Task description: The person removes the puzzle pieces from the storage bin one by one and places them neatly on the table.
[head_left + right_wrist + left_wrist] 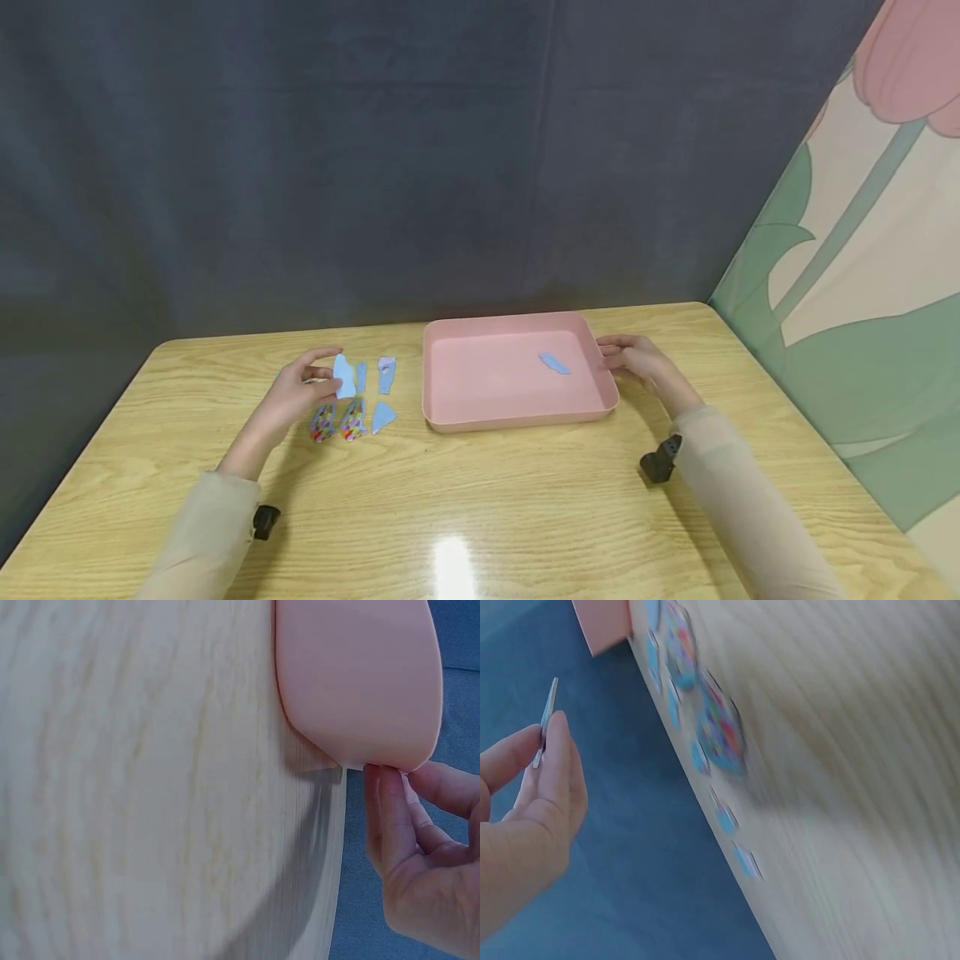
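My left hand (294,396) pinches a thin light-blue flat piece with a wavy edge (344,377) between thumb and fingers, raised above the table. In the left wrist view this piece (547,720) appears edge-on. Beside and below that hand lie more flat pieces: two with multicoloured patterns (353,420), a blue triangle (383,417) and narrow blue strips (386,379). On the right, my right hand (636,360) grips the right end of a shallow pink tray (517,423), thumb at its rim. One blue piece (555,363) lies inside the tray.
The wooden table (525,508) ends at a dark blue curtain (360,167) behind the tray. A flower-patterned panel (862,292) slants along the right side. More small blue pieces (746,861) lie near the table's edge in the left wrist view.
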Demonstrator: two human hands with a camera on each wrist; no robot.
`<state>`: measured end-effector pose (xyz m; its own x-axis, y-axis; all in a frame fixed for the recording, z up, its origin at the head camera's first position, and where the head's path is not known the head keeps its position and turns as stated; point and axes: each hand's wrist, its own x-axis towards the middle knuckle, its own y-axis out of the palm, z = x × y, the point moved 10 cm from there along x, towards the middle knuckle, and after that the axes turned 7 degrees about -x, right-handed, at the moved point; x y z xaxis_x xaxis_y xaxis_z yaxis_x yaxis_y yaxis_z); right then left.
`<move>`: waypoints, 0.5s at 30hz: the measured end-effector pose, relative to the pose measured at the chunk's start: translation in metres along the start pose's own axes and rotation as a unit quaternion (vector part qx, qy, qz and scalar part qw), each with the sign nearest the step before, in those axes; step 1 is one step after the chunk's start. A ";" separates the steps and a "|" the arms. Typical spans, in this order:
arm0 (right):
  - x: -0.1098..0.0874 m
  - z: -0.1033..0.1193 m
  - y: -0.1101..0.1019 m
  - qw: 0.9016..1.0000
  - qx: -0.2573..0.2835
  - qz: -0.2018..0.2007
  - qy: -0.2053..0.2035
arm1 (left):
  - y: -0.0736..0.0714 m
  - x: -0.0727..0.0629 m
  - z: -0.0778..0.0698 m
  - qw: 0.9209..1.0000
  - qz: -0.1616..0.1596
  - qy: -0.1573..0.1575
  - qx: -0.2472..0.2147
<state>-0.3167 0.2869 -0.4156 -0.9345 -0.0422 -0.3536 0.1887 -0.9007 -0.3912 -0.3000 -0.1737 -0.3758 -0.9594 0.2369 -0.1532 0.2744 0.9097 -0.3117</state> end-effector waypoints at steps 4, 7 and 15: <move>0.001 -0.001 0.000 1.000 0.001 -0.004 0.004 | -0.018 -0.006 0.009 1.000 -0.013 -0.004 0.012; 0.001 -0.001 -0.001 1.000 0.002 -0.005 0.005 | -0.031 -0.011 0.016 0.999 -0.021 -0.004 0.026; 0.000 -0.001 -0.001 1.000 0.007 -0.004 0.004 | -0.047 -0.020 0.035 0.997 -0.019 -0.029 0.062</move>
<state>-0.3169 0.2880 -0.4166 -0.9335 -0.0306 -0.3572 0.1764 -0.9066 -0.3833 -0.2908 -0.2329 -0.3912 -0.9648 0.1800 -0.1918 0.2477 0.8675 -0.4315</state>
